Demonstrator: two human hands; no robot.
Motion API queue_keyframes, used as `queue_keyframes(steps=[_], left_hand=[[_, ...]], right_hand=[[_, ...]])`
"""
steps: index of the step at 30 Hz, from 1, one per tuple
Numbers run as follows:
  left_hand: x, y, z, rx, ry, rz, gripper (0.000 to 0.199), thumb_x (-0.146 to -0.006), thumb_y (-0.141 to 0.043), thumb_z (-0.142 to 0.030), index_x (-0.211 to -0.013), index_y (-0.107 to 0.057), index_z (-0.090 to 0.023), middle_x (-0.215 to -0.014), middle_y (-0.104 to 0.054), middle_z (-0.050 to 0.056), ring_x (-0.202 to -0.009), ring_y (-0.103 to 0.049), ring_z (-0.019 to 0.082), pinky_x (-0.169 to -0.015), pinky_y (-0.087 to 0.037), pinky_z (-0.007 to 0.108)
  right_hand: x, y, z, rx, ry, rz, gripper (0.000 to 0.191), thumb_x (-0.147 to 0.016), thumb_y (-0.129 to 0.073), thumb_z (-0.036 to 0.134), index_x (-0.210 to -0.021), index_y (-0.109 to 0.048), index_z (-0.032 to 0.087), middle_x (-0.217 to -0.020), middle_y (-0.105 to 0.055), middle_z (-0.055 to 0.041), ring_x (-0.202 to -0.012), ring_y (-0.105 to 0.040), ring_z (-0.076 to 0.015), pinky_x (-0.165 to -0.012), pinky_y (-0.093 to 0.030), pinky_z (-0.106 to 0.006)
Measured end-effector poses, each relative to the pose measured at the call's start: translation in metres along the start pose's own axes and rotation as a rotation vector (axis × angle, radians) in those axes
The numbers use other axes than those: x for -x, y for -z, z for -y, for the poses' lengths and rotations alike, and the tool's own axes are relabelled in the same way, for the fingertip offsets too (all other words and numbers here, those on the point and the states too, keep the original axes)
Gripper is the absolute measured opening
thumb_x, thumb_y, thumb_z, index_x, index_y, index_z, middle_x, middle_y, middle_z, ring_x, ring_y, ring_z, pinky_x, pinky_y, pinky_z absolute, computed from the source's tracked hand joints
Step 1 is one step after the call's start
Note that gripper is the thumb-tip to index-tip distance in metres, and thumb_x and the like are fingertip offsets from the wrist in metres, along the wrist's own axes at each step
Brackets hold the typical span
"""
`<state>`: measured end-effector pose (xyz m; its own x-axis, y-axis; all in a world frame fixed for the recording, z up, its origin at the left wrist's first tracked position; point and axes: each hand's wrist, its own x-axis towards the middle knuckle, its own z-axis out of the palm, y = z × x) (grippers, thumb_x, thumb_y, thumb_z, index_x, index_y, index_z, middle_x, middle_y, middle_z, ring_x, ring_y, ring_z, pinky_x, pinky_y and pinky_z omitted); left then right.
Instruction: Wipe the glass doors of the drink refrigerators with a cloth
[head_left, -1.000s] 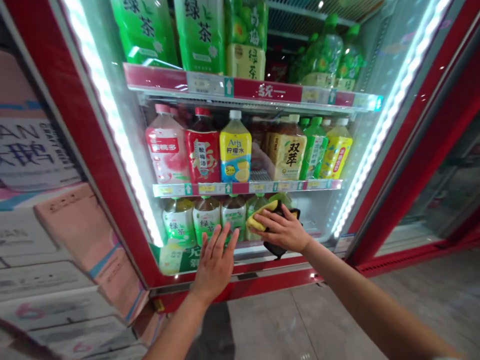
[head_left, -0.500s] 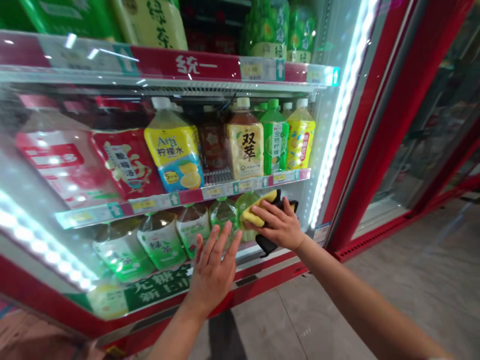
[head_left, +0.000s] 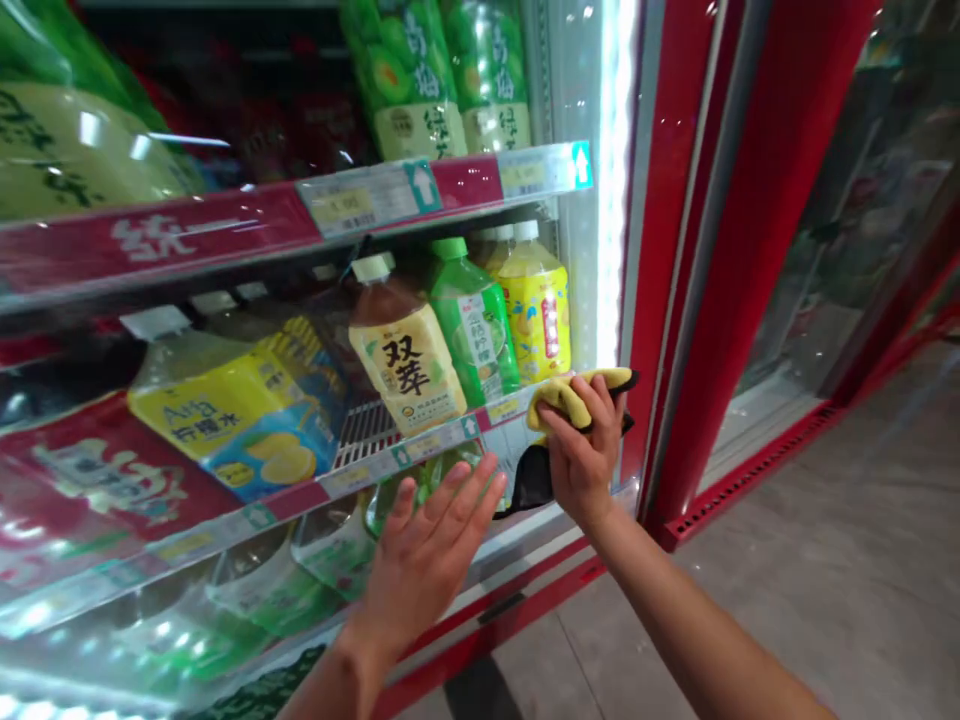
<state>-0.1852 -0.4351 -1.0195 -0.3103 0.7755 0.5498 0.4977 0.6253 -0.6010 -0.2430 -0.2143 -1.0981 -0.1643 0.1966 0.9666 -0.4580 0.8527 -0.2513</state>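
Observation:
My right hand [head_left: 589, 445] grips a folded yellow and black cloth [head_left: 574, 400] against the front of the lit drinks cooler, at the right end of the lower price rail [head_left: 442, 437]. A black flap of the cloth hangs below the fingers. My left hand [head_left: 435, 545] is open, fingers stretched, palm towards the cooler front, just below that rail. Whether its palm touches the glass is hidden. Nearest above the hands, behind the front, stand a brown tea bottle [head_left: 409, 365], a green bottle [head_left: 476, 335] and a yellow bottle [head_left: 538, 310].
Larger bottles, including a yellow and blue lemon drink [head_left: 232, 420], stand further left. Green-labelled bottles [head_left: 270, 590] line the bottom shelf. Above runs a red shelf rail [head_left: 247, 220]. A red door frame [head_left: 757, 250] rises at the right over the grey tiled floor [head_left: 780, 560].
My right hand has moved the cloth up and to the right, towards the cooler's right edge. The view has come closer and turned right. My left hand remains open near the front.

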Motion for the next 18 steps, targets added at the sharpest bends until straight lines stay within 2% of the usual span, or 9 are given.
queue_keyframes(steps=[2, 4, 7, 9, 13, 18], left_hand=[[-0.015, 0.002, 0.006, -0.005, -0.011, 0.002, 0.067, -0.091, -0.052, -0.018, -0.156, -0.042, -0.029, -0.159, -0.045, -0.003, -0.160, -0.007, 0.017, -0.131, 0.006, 0.050], [-0.027, 0.002, 0.011, 0.003, -0.002, -0.001, 0.063, -0.094, -0.052, -0.022, -0.156, -0.041, -0.028, -0.158, -0.047, -0.003, -0.160, -0.008, 0.017, -0.132, 0.006, 0.049], [-0.038, 0.001, 0.016, 0.042, -0.011, -0.005, 0.060, -0.098, -0.051, -0.029, -0.157, -0.040, -0.027, -0.157, -0.049, -0.002, -0.160, -0.009, 0.016, -0.132, 0.005, 0.048], [-0.040, 0.001, 0.018, 0.055, -0.028, -0.003, 0.059, -0.099, -0.051, -0.031, -0.157, -0.040, -0.027, -0.157, -0.048, -0.002, -0.160, -0.010, 0.015, -0.132, 0.005, 0.047], [-0.038, 0.000, 0.021, 0.000, -0.037, 0.026, 0.058, -0.097, -0.057, -0.035, -0.153, -0.046, -0.028, -0.159, -0.046, -0.002, -0.160, -0.011, 0.017, -0.133, 0.004, 0.046], [-0.031, -0.009, 0.024, -0.107, -0.089, 0.002, 0.057, -0.095, -0.060, -0.039, -0.149, -0.052, -0.027, -0.164, -0.036, -0.001, -0.160, -0.013, 0.021, -0.133, 0.000, 0.047]], right_hand=[[0.001, 0.003, -0.013, 0.001, -0.015, -0.002, 0.048, -0.094, -0.059, 0.014, -0.135, -0.065, 0.040, -0.161, -0.041, -0.0039, -0.150, -0.037, -0.0397, -0.121, -0.029, -0.069], [0.018, 0.009, -0.025, 0.003, -0.010, -0.015, 0.046, -0.092, -0.059, 0.010, -0.126, -0.069, 0.039, -0.162, -0.040, -0.0040, -0.150, -0.037, -0.0386, -0.120, -0.033, -0.067], [0.040, 0.016, -0.039, 0.055, -0.079, 0.006, 0.044, -0.090, -0.057, 0.005, -0.122, -0.069, 0.033, -0.161, -0.039, -0.0066, -0.151, -0.036, -0.0360, -0.118, -0.039, -0.065], [0.035, 0.016, -0.048, 0.056, -0.110, 0.000, 0.042, -0.090, -0.057, 0.005, -0.121, -0.068, 0.031, -0.159, -0.040, -0.0081, -0.150, -0.037, -0.0378, -0.117, -0.038, -0.067], [0.019, 0.016, -0.057, 0.027, -0.163, -0.032, 0.046, -0.092, -0.052, 0.008, -0.130, -0.063, 0.032, -0.157, -0.040, -0.0101, -0.150, -0.036, -0.0396, -0.118, -0.034, -0.071], [0.046, 0.029, -0.051, 0.093, -0.250, 0.025, 0.056, -0.095, -0.048, 0.011, -0.145, -0.050, 0.036, -0.154, -0.045, -0.0109, -0.152, -0.034, -0.0330, -0.112, -0.048, -0.061]])
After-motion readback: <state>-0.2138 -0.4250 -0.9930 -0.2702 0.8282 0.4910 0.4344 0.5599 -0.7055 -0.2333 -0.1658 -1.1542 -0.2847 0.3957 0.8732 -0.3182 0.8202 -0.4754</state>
